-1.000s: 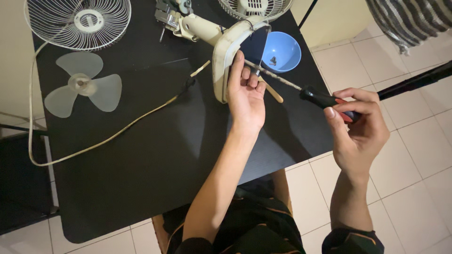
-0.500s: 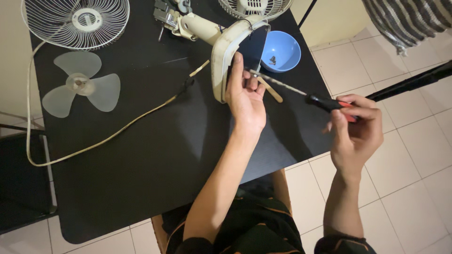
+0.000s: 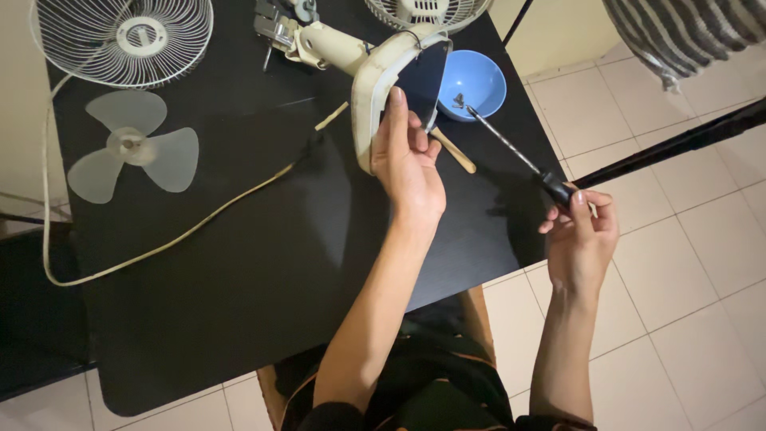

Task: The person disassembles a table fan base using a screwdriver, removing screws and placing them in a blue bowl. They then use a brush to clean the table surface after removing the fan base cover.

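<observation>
A cream fan base (image 3: pixel 375 88) lies tipped on its side near the far edge of a black table (image 3: pixel 239 303), its dark underside turned toward the right. The left hand (image 3: pixel 408 164) lies flat against the base's rim with fingers outstretched, steadying it rather than closing around it. The right hand (image 3: pixel 581 235), off the table's right edge over pale floor tiles (image 3: pixel 678 279), pinches the black handle of a long screwdriver (image 3: pixel 511 152) between its fingertips; the shaft slants up and left, and its tip sits at the rim of a blue bowl (image 3: pixel 477 84) just beside the base. A wooden stick (image 3: pixel 455 152) lies on the table under the left hand's fingers. Further left lie a translucent fan blade (image 3: pixel 132 152) and a wire fan guard (image 3: pixel 124 40), well apart from the hands. A cream power cord (image 3: pixel 159 247) trails across the table from the base.
</observation>
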